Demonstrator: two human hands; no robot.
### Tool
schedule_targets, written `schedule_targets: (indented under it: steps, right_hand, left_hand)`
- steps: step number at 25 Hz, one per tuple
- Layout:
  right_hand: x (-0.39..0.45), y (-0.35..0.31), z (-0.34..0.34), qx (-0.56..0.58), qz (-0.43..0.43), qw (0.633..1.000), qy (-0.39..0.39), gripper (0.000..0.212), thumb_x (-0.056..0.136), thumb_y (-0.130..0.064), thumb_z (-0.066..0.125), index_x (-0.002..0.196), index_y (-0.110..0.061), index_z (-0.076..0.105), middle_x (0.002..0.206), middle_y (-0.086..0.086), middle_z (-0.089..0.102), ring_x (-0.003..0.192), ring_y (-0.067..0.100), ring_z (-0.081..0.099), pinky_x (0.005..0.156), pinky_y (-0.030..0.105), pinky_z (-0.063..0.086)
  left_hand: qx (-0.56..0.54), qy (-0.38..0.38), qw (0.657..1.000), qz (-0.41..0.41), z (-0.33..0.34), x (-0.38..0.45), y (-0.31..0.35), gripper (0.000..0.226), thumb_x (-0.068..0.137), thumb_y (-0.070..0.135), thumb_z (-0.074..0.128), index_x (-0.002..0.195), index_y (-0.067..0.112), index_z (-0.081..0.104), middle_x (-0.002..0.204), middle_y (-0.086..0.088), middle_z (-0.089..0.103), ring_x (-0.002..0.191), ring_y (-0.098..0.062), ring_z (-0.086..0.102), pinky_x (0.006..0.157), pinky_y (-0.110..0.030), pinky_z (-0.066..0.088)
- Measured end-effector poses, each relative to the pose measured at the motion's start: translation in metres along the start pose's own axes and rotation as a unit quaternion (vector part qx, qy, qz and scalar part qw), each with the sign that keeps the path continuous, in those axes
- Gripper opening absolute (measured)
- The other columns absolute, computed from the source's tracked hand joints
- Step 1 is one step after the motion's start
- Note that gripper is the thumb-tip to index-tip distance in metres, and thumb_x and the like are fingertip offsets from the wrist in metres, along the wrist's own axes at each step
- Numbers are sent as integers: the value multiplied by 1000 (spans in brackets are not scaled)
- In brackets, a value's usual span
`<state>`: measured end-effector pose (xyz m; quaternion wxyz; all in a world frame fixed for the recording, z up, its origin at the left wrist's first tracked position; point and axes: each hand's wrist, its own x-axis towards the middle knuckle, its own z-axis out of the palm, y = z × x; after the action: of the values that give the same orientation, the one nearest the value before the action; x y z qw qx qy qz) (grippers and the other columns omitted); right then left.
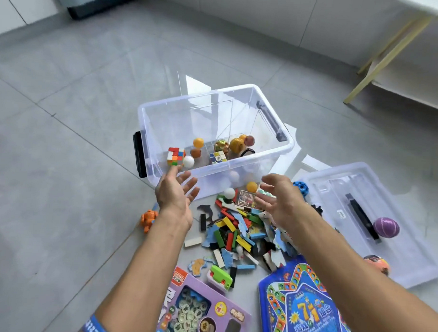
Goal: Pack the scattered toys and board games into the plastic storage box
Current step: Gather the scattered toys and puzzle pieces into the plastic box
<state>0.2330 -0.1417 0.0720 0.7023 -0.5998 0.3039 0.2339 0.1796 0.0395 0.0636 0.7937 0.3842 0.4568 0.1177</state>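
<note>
Hovering with left hand (175, 194) and right hand (279, 196) spread and empty over the loose light blocks (235, 231) at lower centre, likely scooping these from beneath into the storage box (150, 108) at mid-frame.

Bare forearms, no sleeves in view; a blue wristband (95, 326) with pale lettering on the left wrist.

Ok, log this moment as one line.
left hand open, empty | right hand open, empty | storage box partly filled | blocks on floor
</note>
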Motion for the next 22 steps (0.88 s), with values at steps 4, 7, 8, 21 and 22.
schedule_targets:
  steps: [4, 7, 8, 21, 22]
  right_hand:
    - [24, -5, -43, -168, -44, 985, 18, 6, 91, -11, 59, 93, -9, 64, 95, 9, 60, 87, 27, 58, 76, 39, 54]
    - [48, 17, -74, -225, -62, 971, 54, 10, 89, -11, 58, 92, -11, 68, 90, 8, 67, 80, 26, 66, 73, 41, 56]
    - [58, 26, -82, -249, -66, 964, 68, 11, 88, -10, 58, 89, -13, 69, 89, 7, 68, 77, 23, 66, 72, 40, 55]
    - [204, 93, 4, -512, -239, 819, 100, 28, 92, -30, 53, 117, -19, 50, 115, 9, 60, 104, 31, 52, 83, 42, 47]
    - [205, 95, 11, -553, -231, 793, 108, 24, 92, -32, 52, 111, -18, 48, 110, 10, 59, 102, 33, 51, 80, 43, 47]
  left_hand:
    - [192, -7, 981, 9, 1, 6, -71, 10, 94, 23, 54, 91, 18, 62, 95, -9, 65, 77, -19, 59, 59, -30, 45]
    - [412, -47, 908, 65, 9, 34, -110, 11, 89, 24, 57, 98, 24, 64, 105, -5, 67, 86, -17, 58, 71, -29, 45]
    - [503, -65, 856, 99, 14, 47, -118, 20, 89, 25, 57, 109, 24, 63, 111, -2, 65, 92, -17, 59, 76, -29, 45]
    - [615, -157, 713, 298, 28, 141, -185, 28, 88, 25, 63, 116, 22, 63, 107, 2, 63, 98, -19, 59, 81, -31, 48]
    - [584, -142, 749, 279, 25, 136, -182, 27, 86, 29, 66, 112, 24, 64, 104, 5, 66, 92, -15, 61, 78, -29, 49]
